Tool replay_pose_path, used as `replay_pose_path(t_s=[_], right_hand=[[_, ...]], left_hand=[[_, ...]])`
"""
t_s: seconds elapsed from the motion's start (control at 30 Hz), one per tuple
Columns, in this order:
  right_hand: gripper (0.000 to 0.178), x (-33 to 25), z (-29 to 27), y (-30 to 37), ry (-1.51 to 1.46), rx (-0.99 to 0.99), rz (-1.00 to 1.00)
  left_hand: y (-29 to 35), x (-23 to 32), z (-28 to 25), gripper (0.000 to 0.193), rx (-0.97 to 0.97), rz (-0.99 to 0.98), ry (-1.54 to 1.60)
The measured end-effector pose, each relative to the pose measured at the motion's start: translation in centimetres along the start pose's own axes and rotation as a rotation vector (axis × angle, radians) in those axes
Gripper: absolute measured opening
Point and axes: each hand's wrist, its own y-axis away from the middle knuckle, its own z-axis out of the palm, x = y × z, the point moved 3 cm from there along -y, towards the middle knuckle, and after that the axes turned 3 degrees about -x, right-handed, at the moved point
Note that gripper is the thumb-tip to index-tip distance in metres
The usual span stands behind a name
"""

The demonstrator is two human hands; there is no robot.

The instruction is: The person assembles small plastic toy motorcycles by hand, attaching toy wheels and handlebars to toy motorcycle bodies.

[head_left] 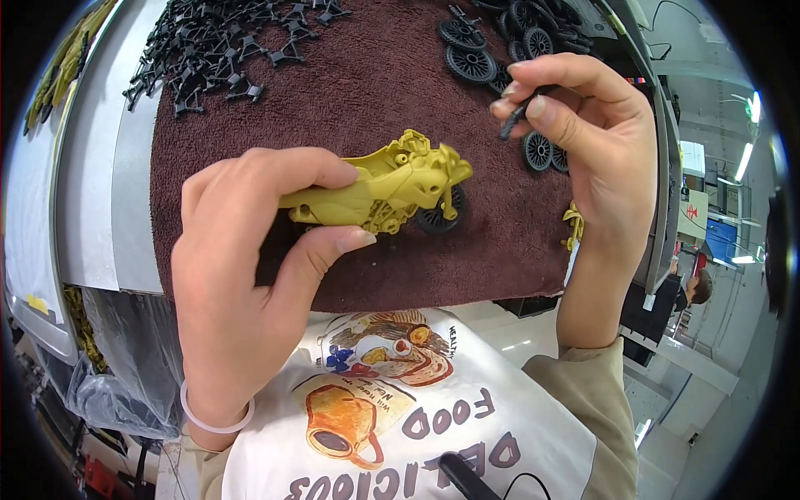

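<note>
My left hand [242,242] grips a yellow toy motorcycle body [392,185] between thumb and fingers, above the dark red cloth. A black spoked wheel [444,210] shows at the body's right end, partly hidden by it. To the right and higher up, my right hand [587,117] pinches a small black plastic part [518,117] between thumb and fingertips; its exact kind is not clear. The two hands are apart, and the black part does not touch the yellow body.
Dark red cloth [350,92] covers the worktop. Many black frame-shaped parts [225,50] lie far left, and black toy wheels [469,63] are heaped far right. A small yellow part [572,225] lies at the cloth's right edge. Clear plastic bags [125,392] hang at the left.
</note>
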Motion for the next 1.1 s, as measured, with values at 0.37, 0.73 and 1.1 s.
replay_pose_path(t_s=[0.37,0.73,1.1], right_hand=[[0.012,1.1,3.2,-2.7,0.079,-0.173,0.156],[0.010,2.0,5.0,-3.2,0.304,-0.234,0.163],[0.011,2.9,6.1,-4.1,0.229,-0.354,-0.444]], left_hand=[[1.8,-0.5,0.1,0.027,-0.010,0.116,0.359],[1.2,-0.9,0.9,0.008,0.138,0.259,0.135],[1.5,-0.8,0.9,0.006,0.246,0.301,0.172]])
